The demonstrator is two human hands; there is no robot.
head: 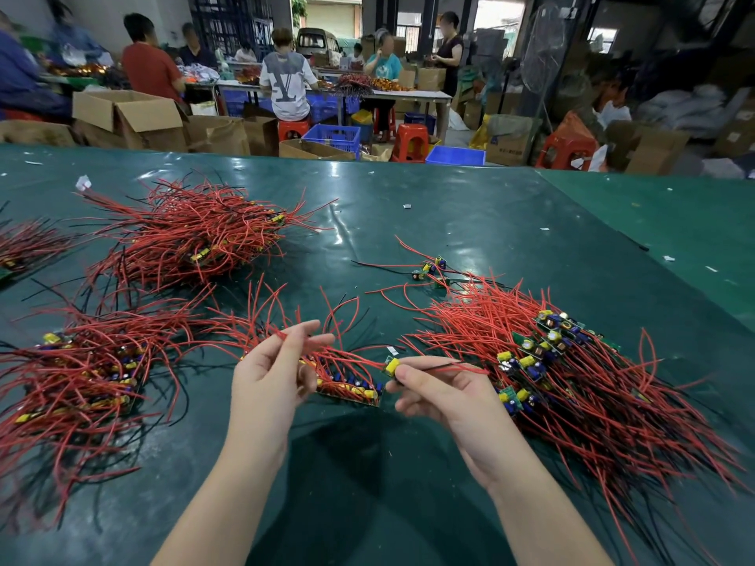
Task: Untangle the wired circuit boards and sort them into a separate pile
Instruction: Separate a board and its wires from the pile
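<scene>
Head view: looking down on a green desk (pixel 449 222) strewn with heaps of red-wired circuit boards. Right hand (pixel 445 396) raised over the near middle of the desk, thumb and forefinger pinching a small circuit board (pixel 391 366) with a yellow part, its red and black leads running rightward over the fingers (pixel 412 375). Left hand (pixel 269 373) held up just beside it, thumb and forefinger pinching the end of a red wire (pixel 351 357) that stretches across to that board, remaining fingers loosely spread. Directly beneath both hands, a short row of boards (pixel 351 392) lying flat. Large tangled pile (pixel 572 373) close on the right. Another pile (pixel 77 369) at left. Bigger heap (pixel 196 234) farther back on the left. Few loose boards (pixel 433 269) beyond the right pile. Behind the desk, workers seated among cardboard boxes (pixel 135 116) and blue crates (pixel 333 137).
</scene>
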